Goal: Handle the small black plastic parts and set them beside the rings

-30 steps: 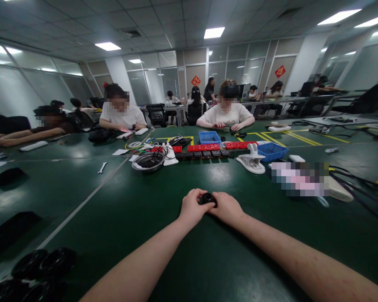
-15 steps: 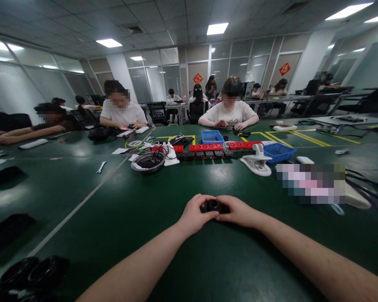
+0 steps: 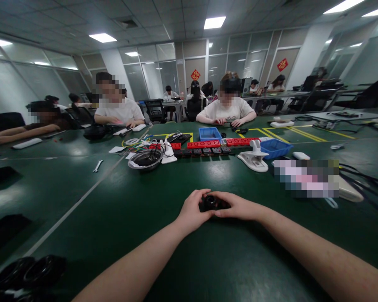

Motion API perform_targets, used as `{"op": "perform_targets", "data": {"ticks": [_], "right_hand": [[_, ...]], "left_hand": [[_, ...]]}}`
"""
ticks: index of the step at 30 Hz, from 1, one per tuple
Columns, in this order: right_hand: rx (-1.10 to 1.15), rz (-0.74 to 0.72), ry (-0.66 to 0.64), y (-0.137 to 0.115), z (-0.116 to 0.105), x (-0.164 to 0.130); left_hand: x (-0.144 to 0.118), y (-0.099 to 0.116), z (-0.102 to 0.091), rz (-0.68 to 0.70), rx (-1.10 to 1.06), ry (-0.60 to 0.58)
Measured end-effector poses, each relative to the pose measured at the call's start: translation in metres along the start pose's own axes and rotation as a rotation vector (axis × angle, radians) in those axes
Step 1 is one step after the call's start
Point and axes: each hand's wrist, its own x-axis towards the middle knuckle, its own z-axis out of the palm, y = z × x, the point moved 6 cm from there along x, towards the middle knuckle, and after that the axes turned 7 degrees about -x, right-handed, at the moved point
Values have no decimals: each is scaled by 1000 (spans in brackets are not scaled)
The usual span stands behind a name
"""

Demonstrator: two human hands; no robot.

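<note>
Black and glossy, the ring-shaped part (image 3: pixel 211 201) is over the green table (image 3: pixel 138 201), clamped between your left hand (image 3: pixel 193 208), curled round its left side, and your right hand (image 3: pixel 241 206), curled round its right, thumbs meeting on the near side.

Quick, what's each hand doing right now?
Left hand: curled around a small black round part, apparently holding it.
Right hand: curved around the same part, thumb and fingers apart; whether it grips cannot be told.

Fingers (image 3: pixel 207 215) partly hide the black part (image 3: pixel 211 202); the bottom edge crops black rings (image 3: pixel 50 269).
</note>
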Motion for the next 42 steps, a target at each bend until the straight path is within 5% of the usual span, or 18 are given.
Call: {"op": "perform_targets", "data": {"ticks": [5,9,17,28,34,42], "right_hand": [[-190,130,289,1,-4,0],[-294,107,389,-10,0,1],[5,170,665,11,-20,-8],[146,143,495,32,-14,1],[-78,111,296,35,-8,3],[-204,52,302,28,-7,3]], "left_hand": [[-1,-5,1,-38,193,36],[-1,-6,1,-80,332,41],[0,-2,1,-62,310,0],[0,-3,1,-46,301,-15],[-1,-3,-3,-88,330,32],[1,-6,-6,-67,274,34]]}}
